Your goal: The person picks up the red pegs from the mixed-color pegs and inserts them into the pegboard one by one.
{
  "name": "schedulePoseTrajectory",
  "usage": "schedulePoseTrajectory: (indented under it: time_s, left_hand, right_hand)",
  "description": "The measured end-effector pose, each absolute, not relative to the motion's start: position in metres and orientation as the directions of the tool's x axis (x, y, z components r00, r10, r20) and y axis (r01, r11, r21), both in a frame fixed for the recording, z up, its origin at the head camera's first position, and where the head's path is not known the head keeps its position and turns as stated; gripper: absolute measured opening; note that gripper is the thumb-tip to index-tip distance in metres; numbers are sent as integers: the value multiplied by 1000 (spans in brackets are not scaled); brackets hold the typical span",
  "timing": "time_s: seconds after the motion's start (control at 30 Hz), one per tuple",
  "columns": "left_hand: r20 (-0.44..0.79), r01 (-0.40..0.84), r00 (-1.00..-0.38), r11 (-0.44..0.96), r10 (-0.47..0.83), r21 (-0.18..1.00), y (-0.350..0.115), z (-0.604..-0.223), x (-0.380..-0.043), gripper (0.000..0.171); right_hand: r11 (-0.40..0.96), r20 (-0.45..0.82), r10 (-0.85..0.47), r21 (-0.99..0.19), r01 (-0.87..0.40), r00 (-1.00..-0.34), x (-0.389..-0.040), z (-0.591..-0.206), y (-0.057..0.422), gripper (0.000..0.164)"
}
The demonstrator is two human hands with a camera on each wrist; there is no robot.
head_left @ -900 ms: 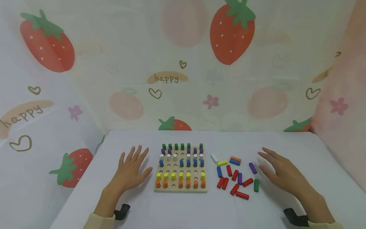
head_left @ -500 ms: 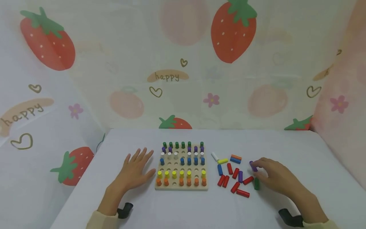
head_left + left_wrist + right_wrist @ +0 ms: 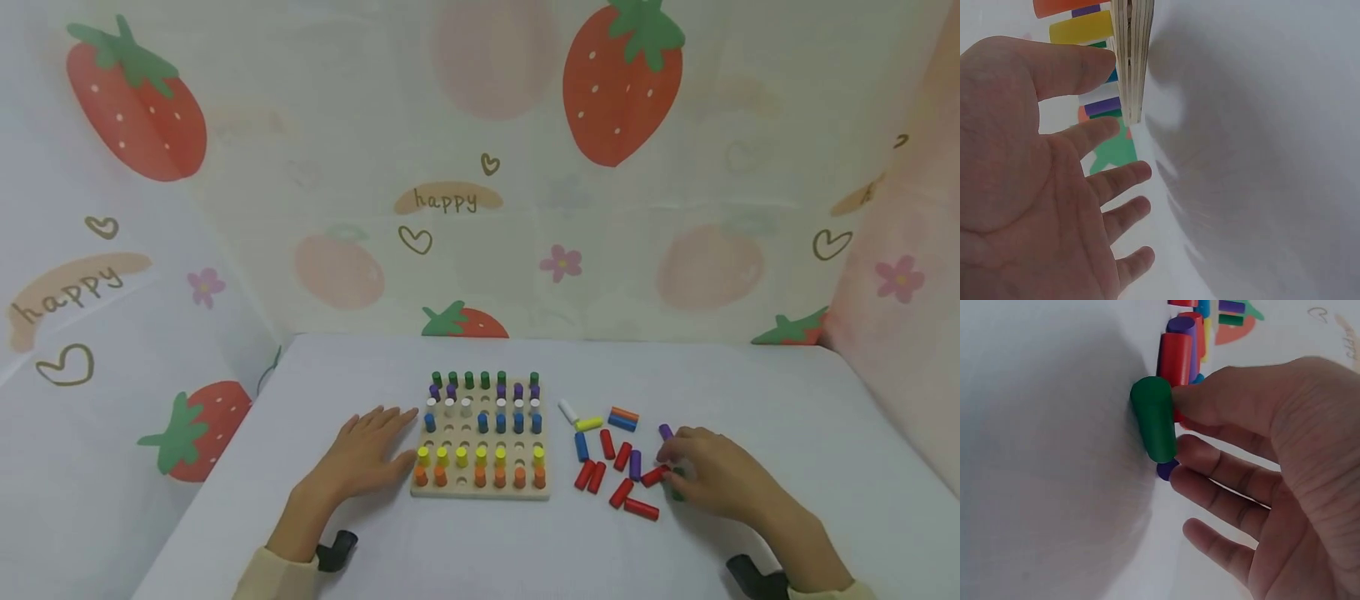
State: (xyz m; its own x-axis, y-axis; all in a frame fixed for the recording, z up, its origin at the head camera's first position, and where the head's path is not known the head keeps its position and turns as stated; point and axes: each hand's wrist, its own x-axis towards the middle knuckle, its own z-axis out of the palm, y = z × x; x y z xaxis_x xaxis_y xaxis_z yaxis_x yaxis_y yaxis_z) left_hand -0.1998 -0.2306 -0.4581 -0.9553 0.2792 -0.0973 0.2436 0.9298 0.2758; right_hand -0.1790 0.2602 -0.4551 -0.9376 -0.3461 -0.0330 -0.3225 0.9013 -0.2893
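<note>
A wooden pegboard (image 3: 480, 492) holds rows of upright coloured pegs. My left hand (image 3: 363, 458) lies at its left side, fingers extended, the thumb at the board's edge. In the left wrist view the thumb (image 3: 1079, 67) overlaps that edge; contact cannot be told. My right hand (image 3: 720, 471) is lowered over the loose pegs, fingers bent, thumb and index finger at the right end of a red peg (image 3: 654, 476). Whether they pinch it is unclear. A green peg (image 3: 1155, 419) lies just in front of the thumb, and a purple peg (image 3: 665, 432) lies beyond the fingers.
Several loose red pegs (image 3: 620, 493) lie right of the board. Among them are white (image 3: 567, 412), yellow (image 3: 589, 424), blue (image 3: 582, 447) and purple pegs (image 3: 635, 465). An orange peg (image 3: 625, 412) lies against a blue one. Patterned cloth walls surround the white table (image 3: 480, 550).
My right hand has come in from the right, first to the far purple peg, then nearer me to the red peg. My left hand has moved right to the pegboard's edge.
</note>
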Motion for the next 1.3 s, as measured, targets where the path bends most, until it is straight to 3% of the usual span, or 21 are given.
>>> schedulePoseTrajectory:
  time_s: [0.57, 1.0, 1.3]
  left_hand:
    - [-107, 259, -946, 912, 306, 319, -224, -460, -199, 61]
    - [-108, 259, -945, 908, 308, 328, -224, -459, -199, 60]
    - [-121, 241, -948, 914, 293, 327, -224, -462, -200, 60]
  right_hand:
    - [915, -100, -318, -295, -277, -943, -179, -455, 259, 15]
    - [906, -150, -287, -362, -217, -946, -181, -450, 261, 15]
    - [908, -119, -317, -325, -265, -941, -181, -454, 263, 15]
